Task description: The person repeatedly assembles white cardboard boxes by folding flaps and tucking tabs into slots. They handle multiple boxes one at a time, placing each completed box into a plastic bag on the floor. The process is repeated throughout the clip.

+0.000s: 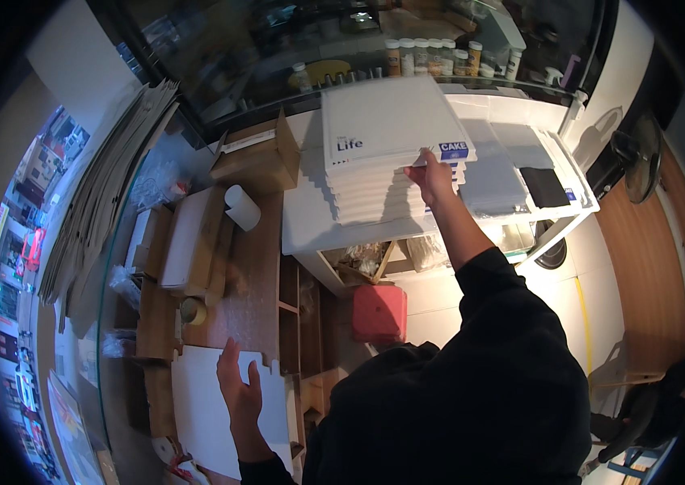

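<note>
On the white counter stands a stack of flat white cake boxes [395,121] with blue printing. My right hand [433,179] reaches out to the stack's near edge, its thumb low against the front and its fingers at the rim of an upper box. The fingers are closed on that edge, though I cannot tell how many layers lie between them. Lower left, my left hand [241,392] is open, fingers stretched and thumb apart. It holds nothing and is over a white cardboard sheet [197,388]; whether it touches the sheet I cannot tell.
Clear-wrapped packs [492,174] and a black square item [544,187] lie right of the stack. A brown carton [257,153], a white roll [242,208] and a tape roll [193,310] are on the left. A red stool [379,314] stands below. Another person [649,412] is at lower right.
</note>
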`<action>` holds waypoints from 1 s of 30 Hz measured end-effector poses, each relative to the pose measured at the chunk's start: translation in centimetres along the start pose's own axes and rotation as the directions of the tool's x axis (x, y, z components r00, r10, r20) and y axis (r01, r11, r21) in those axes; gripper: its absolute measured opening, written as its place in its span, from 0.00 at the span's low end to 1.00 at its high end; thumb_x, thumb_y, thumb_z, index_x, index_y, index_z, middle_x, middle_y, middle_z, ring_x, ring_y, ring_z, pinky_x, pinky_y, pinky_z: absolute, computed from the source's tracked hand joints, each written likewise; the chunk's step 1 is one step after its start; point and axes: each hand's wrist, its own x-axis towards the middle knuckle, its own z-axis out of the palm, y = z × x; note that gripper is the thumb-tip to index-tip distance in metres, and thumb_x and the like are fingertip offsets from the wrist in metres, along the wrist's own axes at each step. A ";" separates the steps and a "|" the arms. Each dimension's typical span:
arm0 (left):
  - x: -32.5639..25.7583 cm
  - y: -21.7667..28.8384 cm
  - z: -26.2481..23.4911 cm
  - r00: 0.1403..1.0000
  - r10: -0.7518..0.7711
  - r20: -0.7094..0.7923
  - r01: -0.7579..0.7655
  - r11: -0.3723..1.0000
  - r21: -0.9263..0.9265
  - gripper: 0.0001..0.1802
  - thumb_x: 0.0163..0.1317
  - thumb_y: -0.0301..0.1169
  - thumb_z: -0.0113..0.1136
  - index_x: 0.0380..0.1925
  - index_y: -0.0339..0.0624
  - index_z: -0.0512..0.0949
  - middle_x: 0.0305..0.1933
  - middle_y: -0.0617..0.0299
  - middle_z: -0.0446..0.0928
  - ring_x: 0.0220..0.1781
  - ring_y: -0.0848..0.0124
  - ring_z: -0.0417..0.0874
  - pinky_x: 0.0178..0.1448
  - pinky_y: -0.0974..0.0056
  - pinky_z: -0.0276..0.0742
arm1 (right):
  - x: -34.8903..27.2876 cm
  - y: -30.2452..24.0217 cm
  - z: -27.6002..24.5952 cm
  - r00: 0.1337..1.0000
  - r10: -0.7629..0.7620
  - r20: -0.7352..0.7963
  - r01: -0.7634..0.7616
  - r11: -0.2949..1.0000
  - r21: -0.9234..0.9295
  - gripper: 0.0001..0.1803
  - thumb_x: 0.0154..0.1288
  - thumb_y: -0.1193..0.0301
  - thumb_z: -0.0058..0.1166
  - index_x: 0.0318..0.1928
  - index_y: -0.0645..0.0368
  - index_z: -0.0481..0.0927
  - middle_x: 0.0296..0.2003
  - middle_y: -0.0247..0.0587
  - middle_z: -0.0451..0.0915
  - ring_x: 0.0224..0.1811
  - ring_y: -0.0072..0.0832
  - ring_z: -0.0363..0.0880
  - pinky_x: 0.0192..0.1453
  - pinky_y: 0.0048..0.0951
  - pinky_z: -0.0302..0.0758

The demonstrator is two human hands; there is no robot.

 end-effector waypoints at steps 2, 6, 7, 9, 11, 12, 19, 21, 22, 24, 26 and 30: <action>-1.5 -1.1 0.3 1.000 0.021 -0.004 -0.020 0.998 0.062 0.22 0.65 0.29 0.54 0.59 0.35 0.68 0.64 0.46 0.67 0.66 0.50 0.67 0.68 0.51 0.62 | 1.3 1.2 -1.2 0.994 0.101 -0.046 -0.106 0.985 -0.137 0.23 0.67 0.58 0.52 0.38 0.71 0.73 0.28 0.48 0.80 0.26 0.34 0.81 0.32 0.33 0.83; -5.7 -3.4 1.2 0.989 -0.146 -0.004 0.146 0.989 0.017 0.21 0.63 0.27 0.55 0.56 0.36 0.70 0.61 0.46 0.69 0.63 0.50 0.70 0.66 0.52 0.66 | 2.7 1.5 -3.7 0.999 0.034 -0.026 -0.042 0.830 -0.556 0.33 0.59 0.42 0.57 0.30 0.66 0.73 0.15 0.41 0.73 0.11 0.27 0.71 0.12 0.26 0.67; -7.0 -4.1 1.6 0.976 -0.216 0.004 0.216 0.976 -0.017 0.21 0.62 0.27 0.56 0.56 0.36 0.70 0.61 0.46 0.70 0.63 0.50 0.70 0.66 0.52 0.66 | 2.9 1.2 -4.2 0.998 0.060 0.005 -0.043 0.777 -0.628 0.34 0.58 0.39 0.56 0.26 0.63 0.72 0.11 0.37 0.68 0.09 0.25 0.67 0.10 0.26 0.60; -9.9 -5.7 2.8 0.949 -0.316 -0.003 0.315 0.949 -0.022 0.21 0.62 0.27 0.56 0.55 0.36 0.70 0.61 0.46 0.70 0.62 0.50 0.70 0.65 0.51 0.66 | 2.6 1.6 -4.8 0.992 0.129 -0.003 -0.101 0.766 -0.635 0.34 0.59 0.38 0.53 0.21 0.60 0.71 0.09 0.36 0.66 0.09 0.24 0.65 0.11 0.26 0.59; -13.5 -7.3 3.9 0.924 -0.380 -0.053 0.382 0.923 0.051 0.21 0.61 0.27 0.57 0.55 0.35 0.70 0.60 0.45 0.70 0.62 0.49 0.70 0.65 0.51 0.65 | 0.8 3.5 -4.7 0.987 0.123 0.102 -0.020 0.728 -0.685 0.34 0.61 0.39 0.51 0.19 0.59 0.72 0.08 0.35 0.65 0.08 0.24 0.65 0.13 0.25 0.60; -15.3 -8.1 4.4 0.906 -0.415 -0.078 0.421 0.903 0.087 0.22 0.60 0.28 0.58 0.54 0.35 0.70 0.60 0.45 0.70 0.62 0.48 0.69 0.66 0.51 0.65 | -0.9 5.2 -4.2 0.981 0.072 0.183 0.083 0.693 -0.716 0.34 0.62 0.38 0.50 0.19 0.59 0.72 0.07 0.35 0.64 0.08 0.23 0.65 0.13 0.25 0.61; -25.0 -8.9 7.2 0.686 -0.716 -0.134 0.715 0.626 0.312 0.40 0.51 0.40 0.69 0.60 0.31 0.63 0.68 0.41 0.59 0.70 0.47 0.58 0.72 0.49 0.53 | -21.6 24.1 4.5 -0.011 0.611 0.791 0.737 0.540 -0.407 0.26 0.62 0.60 0.56 0.57 0.59 0.73 0.56 0.48 0.73 0.61 0.41 0.69 0.66 0.38 0.65; -26.1 -9.0 7.7 0.628 -0.777 -0.048 0.752 0.589 0.295 0.45 0.50 0.42 0.69 0.63 0.30 0.59 0.71 0.41 0.54 0.73 0.49 0.54 0.74 0.50 0.50 | -26.9 27.9 7.1 -0.382 0.484 0.788 0.776 0.631 -0.011 0.31 0.59 0.58 0.58 0.59 0.61 0.70 0.62 0.51 0.67 0.67 0.42 0.62 0.69 0.39 0.60; -26.6 -9.0 8.0 0.650 -0.758 -0.059 0.739 0.613 0.278 0.47 0.50 0.43 0.69 0.64 0.29 0.58 0.72 0.42 0.53 0.74 0.50 0.52 0.74 0.51 0.50 | -29.1 29.5 8.0 -0.572 0.292 0.766 0.683 0.686 0.249 0.34 0.57 0.58 0.59 0.61 0.62 0.68 0.65 0.52 0.63 0.69 0.43 0.59 0.71 0.39 0.58; -27.4 -9.3 9.1 0.642 -0.764 -0.065 0.743 0.599 0.297 0.49 0.48 0.43 0.70 0.64 0.28 0.57 0.72 0.41 0.52 0.75 0.50 0.51 0.75 0.52 0.48 | -31.8 31.7 9.2 -0.716 0.338 0.611 0.644 0.657 0.392 0.38 0.54 0.55 0.61 0.61 0.66 0.67 0.66 0.55 0.60 0.71 0.48 0.53 0.73 0.45 0.53; -27.8 -9.8 10.4 0.618 -0.782 -0.086 0.780 0.597 0.187 0.51 0.46 0.42 0.72 0.64 0.28 0.57 0.72 0.41 0.53 0.75 0.50 0.50 0.76 0.54 0.47 | -33.1 33.2 10.4 -0.803 0.358 0.476 0.592 0.571 0.569 0.37 0.50 0.55 0.62 0.55 0.67 0.70 0.60 0.54 0.67 0.69 0.46 0.58 0.72 0.45 0.55; -28.8 -9.4 11.7 0.783 -0.450 -0.429 0.571 0.794 0.210 0.39 0.36 0.34 0.75 0.51 0.33 0.69 0.63 0.40 0.64 0.69 0.47 0.60 0.69 0.52 0.58 | -33.1 32.6 11.4 -0.854 0.250 0.457 0.498 0.646 0.578 0.24 0.46 0.71 0.57 0.46 0.69 0.75 0.54 0.53 0.73 0.61 0.49 0.67 0.67 0.43 0.65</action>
